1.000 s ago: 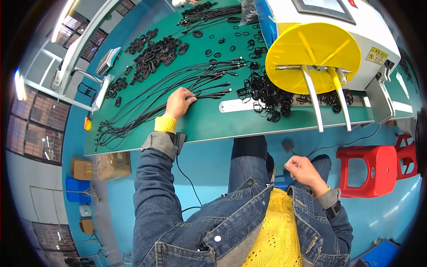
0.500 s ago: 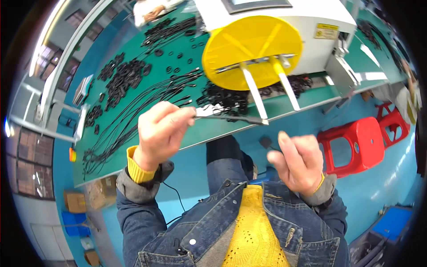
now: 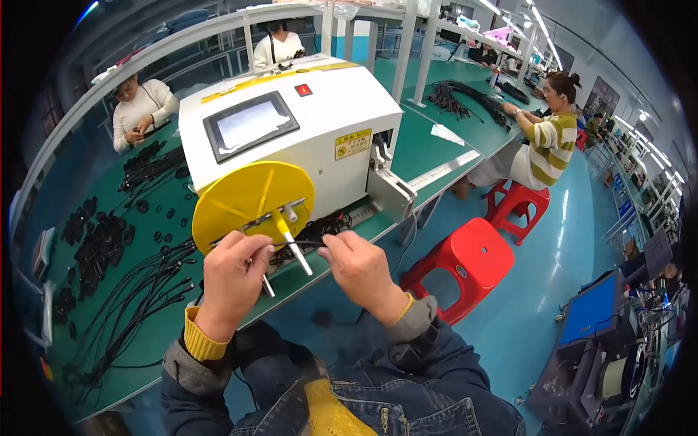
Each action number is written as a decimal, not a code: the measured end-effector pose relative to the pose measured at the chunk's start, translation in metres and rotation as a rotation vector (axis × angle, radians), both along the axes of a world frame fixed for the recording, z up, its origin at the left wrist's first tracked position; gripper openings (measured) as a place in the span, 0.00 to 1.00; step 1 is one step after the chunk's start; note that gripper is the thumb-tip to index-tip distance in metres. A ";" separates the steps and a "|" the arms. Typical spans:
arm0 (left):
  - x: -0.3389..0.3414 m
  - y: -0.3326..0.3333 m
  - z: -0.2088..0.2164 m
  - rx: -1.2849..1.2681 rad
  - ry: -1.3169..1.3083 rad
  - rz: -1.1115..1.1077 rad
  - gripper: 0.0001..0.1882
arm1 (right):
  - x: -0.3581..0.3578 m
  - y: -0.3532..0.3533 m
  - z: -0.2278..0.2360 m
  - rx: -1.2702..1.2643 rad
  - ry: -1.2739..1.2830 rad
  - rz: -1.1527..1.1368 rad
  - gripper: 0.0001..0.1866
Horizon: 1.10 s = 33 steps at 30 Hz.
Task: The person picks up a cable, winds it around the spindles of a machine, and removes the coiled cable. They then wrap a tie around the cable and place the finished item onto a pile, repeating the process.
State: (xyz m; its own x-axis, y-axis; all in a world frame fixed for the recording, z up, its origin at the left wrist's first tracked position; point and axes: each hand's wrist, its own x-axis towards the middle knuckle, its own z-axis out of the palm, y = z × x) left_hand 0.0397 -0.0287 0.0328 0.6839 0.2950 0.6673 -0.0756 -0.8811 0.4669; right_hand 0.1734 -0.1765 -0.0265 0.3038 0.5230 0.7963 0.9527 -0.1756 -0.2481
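Note:
A short span of black cable (image 3: 299, 243) stretches between my two hands, in front of the winding machine's metal pegs. My left hand (image 3: 234, 275) pinches one side of it, close to the yellow disc (image 3: 240, 192). On the other side my right hand (image 3: 358, 270) grips it between thumb and fingers. Two silver pegs (image 3: 299, 256) stick out from the disc toward me; the cable passes across one of them, though I cannot tell whether it touches. The disc sits on the front of a white winding machine (image 3: 334, 109) with a grey-framed screen (image 3: 251, 125).
Loose black cables (image 3: 138, 291) and a pile of small black rings (image 3: 98, 243) lie on the green table (image 3: 182, 320) to the left. Red stools (image 3: 465, 265) stand at the right. Co-workers sit across the table and at the far right (image 3: 549, 138).
The view has swung up and to the right. My right hand, earlier apart from the cable, now grips it. The cable has come across in front of the pegs.

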 end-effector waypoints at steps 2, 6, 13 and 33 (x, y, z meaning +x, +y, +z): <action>0.000 0.007 -0.010 -0.047 0.042 0.043 0.05 | 0.002 0.014 -0.006 -0.032 0.054 0.001 0.10; 0.013 0.015 -0.015 -0.091 -0.042 0.086 0.04 | 0.018 0.041 -0.015 0.069 0.064 0.026 0.08; 0.014 0.018 -0.026 -0.138 -0.089 0.113 0.04 | 0.019 0.062 -0.024 0.220 0.162 -0.010 0.04; 0.005 0.029 -0.059 -0.457 -0.254 0.075 0.05 | 0.010 -0.030 -0.115 -0.080 0.623 -0.158 0.09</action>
